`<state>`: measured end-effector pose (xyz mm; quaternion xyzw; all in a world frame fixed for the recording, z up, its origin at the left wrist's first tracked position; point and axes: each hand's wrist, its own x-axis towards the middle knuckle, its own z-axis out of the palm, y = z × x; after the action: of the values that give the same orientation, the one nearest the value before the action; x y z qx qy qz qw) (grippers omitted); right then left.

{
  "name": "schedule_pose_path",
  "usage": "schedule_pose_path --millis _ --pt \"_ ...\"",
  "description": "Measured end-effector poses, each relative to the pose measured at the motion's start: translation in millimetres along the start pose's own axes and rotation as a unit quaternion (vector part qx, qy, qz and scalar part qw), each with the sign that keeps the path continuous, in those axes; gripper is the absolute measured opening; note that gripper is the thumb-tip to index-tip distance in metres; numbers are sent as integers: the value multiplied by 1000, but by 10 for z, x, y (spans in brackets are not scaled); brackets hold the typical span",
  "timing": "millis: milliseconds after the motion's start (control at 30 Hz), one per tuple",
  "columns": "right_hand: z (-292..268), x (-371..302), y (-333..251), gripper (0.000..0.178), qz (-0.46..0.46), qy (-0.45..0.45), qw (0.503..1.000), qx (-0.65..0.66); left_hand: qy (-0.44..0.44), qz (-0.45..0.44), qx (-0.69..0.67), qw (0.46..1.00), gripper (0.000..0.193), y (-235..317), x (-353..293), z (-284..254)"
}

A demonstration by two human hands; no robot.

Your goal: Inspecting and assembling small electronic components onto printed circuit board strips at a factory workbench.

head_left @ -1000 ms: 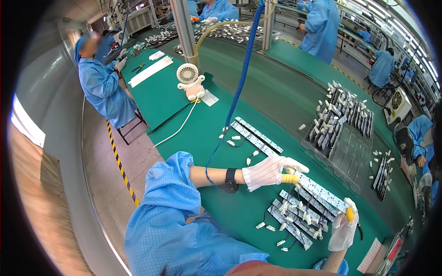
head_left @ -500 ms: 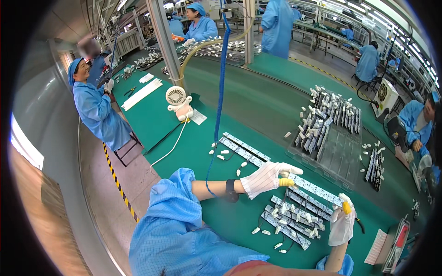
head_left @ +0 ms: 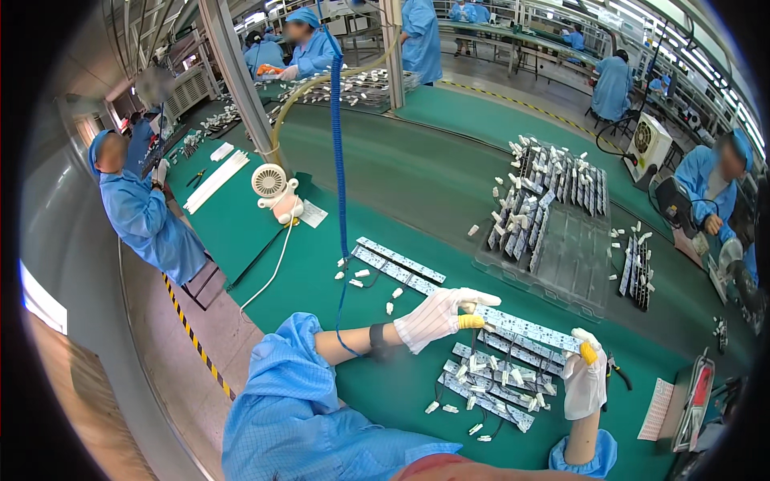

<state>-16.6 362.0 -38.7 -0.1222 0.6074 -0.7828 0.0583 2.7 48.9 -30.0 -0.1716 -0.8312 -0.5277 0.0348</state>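
Two gloved hands are holding one long LED circuit strip (head_left: 529,327) by its ends above the green bench (head_left: 321,272).

The left hand (head_left: 437,317) is pinching the strip's left end, fingers closed on it, while the right hand (head_left: 584,381) is gripping the right end with a yellow-tipped finger on top; the strip is hanging level between them, just above a heap of similar strips (head_left: 493,381) lying near the bench's front edge. Compared with a second ago, the strip is sitting slightly higher and flatter, and the view is swinging left, so the small white fan (head_left: 273,186) and the blue coiled hose (head_left: 337,152) are now showing nearer the middle. A clear tray of strips (head_left: 553,216) is lying farther right, well apart.
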Motion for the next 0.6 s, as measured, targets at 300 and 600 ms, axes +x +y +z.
schedule_pose_path --millis 300,600 --pt "67 15 -44 84 30 5 999 35 107 -93 -292 946 48 -18 165 -650" --pt "-26 32 67 65 10 -41 996 81 376 -74 -417 825 38 -158 605 -2394"
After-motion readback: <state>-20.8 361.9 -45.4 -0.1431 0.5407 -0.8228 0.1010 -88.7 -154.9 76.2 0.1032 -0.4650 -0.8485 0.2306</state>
